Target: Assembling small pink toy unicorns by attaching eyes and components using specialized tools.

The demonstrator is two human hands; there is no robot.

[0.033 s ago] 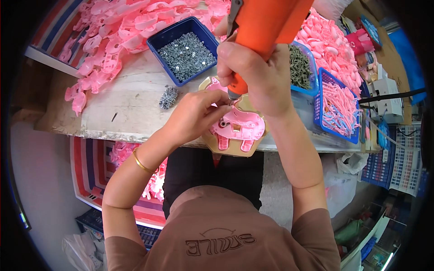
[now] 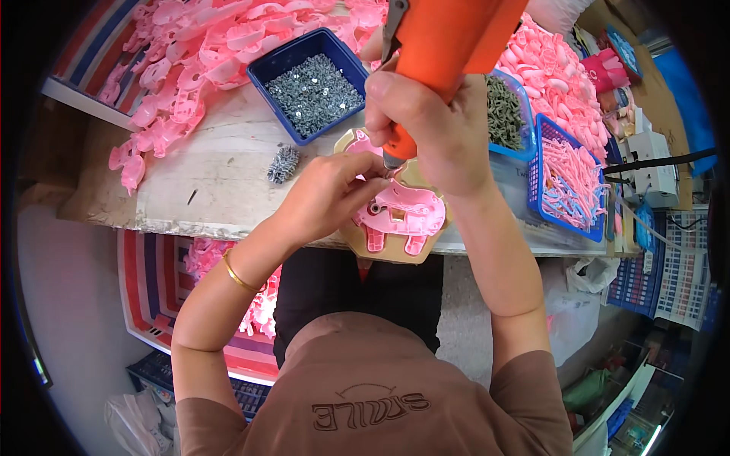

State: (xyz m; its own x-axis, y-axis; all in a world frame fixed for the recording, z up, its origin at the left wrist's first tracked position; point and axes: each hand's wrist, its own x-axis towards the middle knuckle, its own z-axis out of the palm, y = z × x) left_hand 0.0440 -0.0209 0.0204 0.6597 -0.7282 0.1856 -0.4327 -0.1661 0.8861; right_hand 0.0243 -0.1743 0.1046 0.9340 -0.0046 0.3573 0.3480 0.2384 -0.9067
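My right hand (image 2: pixel 437 129) is wrapped round an orange power screwdriver (image 2: pixel 437 53), its nose pointing down. Beneath that nose, a pink plastic toy shell half (image 2: pixel 403 213) lies in a tan holding block (image 2: pixel 411 257) at the table's front edge. The fingertips of my left hand (image 2: pixel 331 186) are pinched together beside the driver's tip, over the shell; whatever they hold is hidden. A small dark round part (image 2: pixel 375 207) sits in the shell. Left of the block rests a clump of small grey screws (image 2: pixel 284 165).
Behind the hands stands a dark blue tray (image 2: pixel 255 76) of small metal parts. Pink shells (image 2: pixel 182 99) pile up at the back left. On the right are a blue tub (image 2: pixel 525 99) of grey-green parts, a blue basket (image 2: pixel 536 182) of pink and blue strips, and more pink pieces (image 2: pixel 563 83).
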